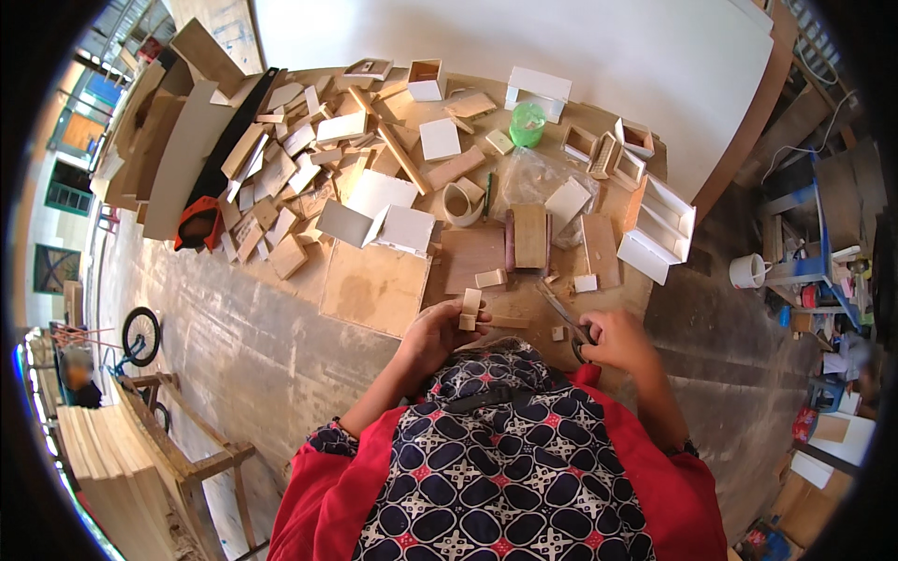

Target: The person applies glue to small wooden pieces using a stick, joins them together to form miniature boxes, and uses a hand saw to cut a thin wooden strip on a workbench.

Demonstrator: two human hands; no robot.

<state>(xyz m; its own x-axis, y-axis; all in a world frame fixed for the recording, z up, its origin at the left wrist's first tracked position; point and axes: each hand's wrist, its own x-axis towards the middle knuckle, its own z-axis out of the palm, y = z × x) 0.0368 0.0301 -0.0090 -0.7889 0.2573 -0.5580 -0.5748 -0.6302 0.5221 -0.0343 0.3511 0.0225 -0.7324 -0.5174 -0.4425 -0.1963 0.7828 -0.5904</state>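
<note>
At the table's near edge, my left hand (433, 334) grips a small pale wooden piece (471, 307) upright between thumb and fingers. To its right my right hand (619, 340) is closed around the black handles of a pair of scissors (558, 304), whose blades point up and to the left. The scissors and the wooden piece are apart. Between the hands lie a thin wood strip (508, 323) and a tiny wood offcut (558, 333). Just beyond them rests a small wooden block (490, 279) on a flat brown board (470, 254).
Wood scraps (281, 168) are heaped on the table's left. Beyond my hands stand a roll of tape (458, 204), a green plastic container (528, 123) and a crumpled clear bag (533, 178). A white divided box (659, 227) sits at the right edge; an orange-handled saw (198, 224) is at left.
</note>
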